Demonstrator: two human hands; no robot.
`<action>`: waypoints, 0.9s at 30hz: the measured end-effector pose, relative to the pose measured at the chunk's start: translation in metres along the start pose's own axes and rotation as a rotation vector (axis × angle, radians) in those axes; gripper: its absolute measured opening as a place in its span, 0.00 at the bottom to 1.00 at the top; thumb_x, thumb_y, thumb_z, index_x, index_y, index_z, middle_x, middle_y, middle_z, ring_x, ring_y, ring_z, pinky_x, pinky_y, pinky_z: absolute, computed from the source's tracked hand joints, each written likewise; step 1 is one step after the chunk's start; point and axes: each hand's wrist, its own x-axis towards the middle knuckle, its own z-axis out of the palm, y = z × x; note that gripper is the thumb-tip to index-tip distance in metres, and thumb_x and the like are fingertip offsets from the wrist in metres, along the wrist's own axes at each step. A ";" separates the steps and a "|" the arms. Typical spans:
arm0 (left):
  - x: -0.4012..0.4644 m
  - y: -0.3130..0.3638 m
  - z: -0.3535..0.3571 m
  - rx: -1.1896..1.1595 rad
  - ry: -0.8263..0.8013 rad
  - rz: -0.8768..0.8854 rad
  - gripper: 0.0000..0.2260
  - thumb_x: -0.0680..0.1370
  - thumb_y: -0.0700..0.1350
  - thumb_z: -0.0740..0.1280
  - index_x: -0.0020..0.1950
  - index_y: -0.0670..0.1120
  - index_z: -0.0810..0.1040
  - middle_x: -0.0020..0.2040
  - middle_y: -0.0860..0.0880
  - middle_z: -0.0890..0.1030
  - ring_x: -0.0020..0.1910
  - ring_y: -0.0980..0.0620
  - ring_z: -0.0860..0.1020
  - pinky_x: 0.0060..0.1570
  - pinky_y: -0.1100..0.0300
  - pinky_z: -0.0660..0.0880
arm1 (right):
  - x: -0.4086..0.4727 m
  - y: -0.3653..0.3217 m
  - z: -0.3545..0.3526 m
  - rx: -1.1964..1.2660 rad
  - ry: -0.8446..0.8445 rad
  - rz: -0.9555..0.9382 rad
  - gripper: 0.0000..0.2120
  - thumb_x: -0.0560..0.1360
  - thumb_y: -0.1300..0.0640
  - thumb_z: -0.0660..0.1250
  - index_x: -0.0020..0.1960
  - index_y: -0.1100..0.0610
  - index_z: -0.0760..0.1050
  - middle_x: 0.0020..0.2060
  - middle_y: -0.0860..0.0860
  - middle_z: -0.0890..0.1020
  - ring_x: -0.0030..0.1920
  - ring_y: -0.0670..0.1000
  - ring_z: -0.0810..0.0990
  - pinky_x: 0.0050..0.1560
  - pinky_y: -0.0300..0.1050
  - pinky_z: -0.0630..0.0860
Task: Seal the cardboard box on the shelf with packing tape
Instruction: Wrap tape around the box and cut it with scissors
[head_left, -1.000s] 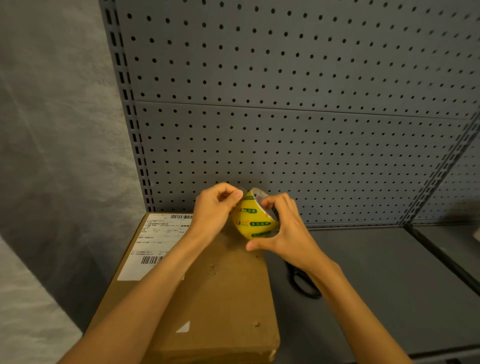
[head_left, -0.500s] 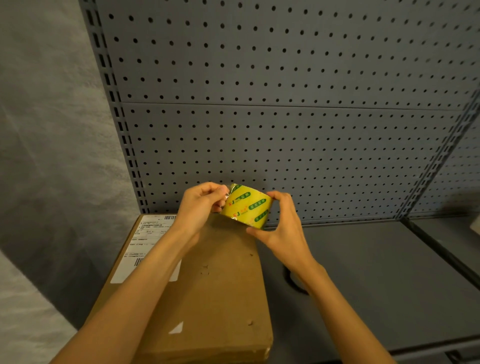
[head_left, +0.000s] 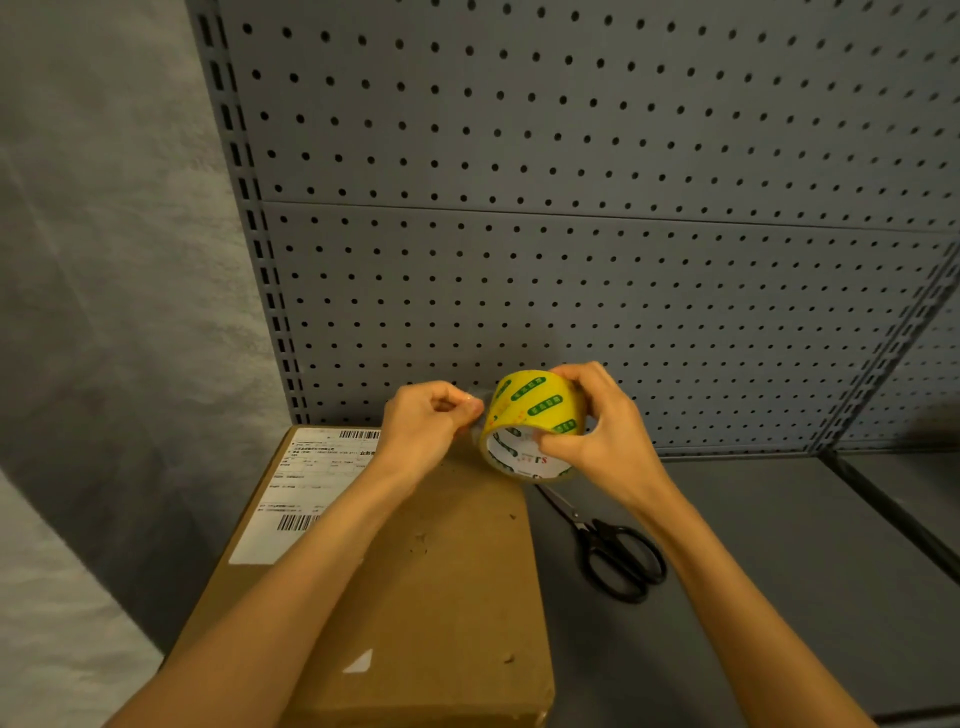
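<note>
A brown cardboard box (head_left: 447, 597) lies flat on the grey shelf (head_left: 779, 597), with a white shipping label (head_left: 306, 493) on its left part. Above the box's far end, my right hand (head_left: 597, 431) grips a yellow roll of packing tape (head_left: 530, 421) with green markings, thumb inside its core. My left hand (head_left: 431, 421) pinches the clear free end of the tape just left of the roll. A short stretch of tape spans between hand and roll.
Black scissors (head_left: 613, 556) lie on the shelf right of the box, blades pointing toward the back. A grey pegboard panel (head_left: 571, 234) forms the back wall. A shelf divider (head_left: 883, 509) runs at the right. A grey wall is at the left.
The roll has turned so its open core faces me, and my hands have drawn slightly apart, with a short piece of tape peeled off. The scissors show fully now.
</note>
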 end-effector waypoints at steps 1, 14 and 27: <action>0.000 -0.001 0.000 0.024 0.012 0.003 0.04 0.75 0.41 0.70 0.40 0.48 0.81 0.39 0.49 0.82 0.41 0.54 0.79 0.44 0.62 0.76 | 0.001 -0.001 -0.002 -0.030 -0.014 -0.004 0.23 0.59 0.54 0.72 0.54 0.49 0.72 0.47 0.43 0.73 0.47 0.38 0.74 0.40 0.28 0.71; -0.004 -0.003 0.013 0.163 0.067 -0.019 0.07 0.75 0.44 0.70 0.37 0.52 0.78 0.38 0.55 0.80 0.41 0.56 0.78 0.46 0.59 0.76 | 0.021 -0.018 -0.029 -0.363 -0.285 0.007 0.24 0.63 0.58 0.76 0.56 0.52 0.73 0.47 0.46 0.74 0.44 0.43 0.74 0.35 0.31 0.68; -0.008 0.005 0.007 -0.043 0.087 0.081 0.07 0.79 0.39 0.64 0.41 0.45 0.77 0.36 0.49 0.81 0.35 0.56 0.80 0.37 0.65 0.77 | 0.017 -0.006 -0.022 -0.141 -0.097 -0.097 0.26 0.62 0.61 0.75 0.56 0.47 0.73 0.46 0.45 0.74 0.48 0.42 0.74 0.44 0.32 0.71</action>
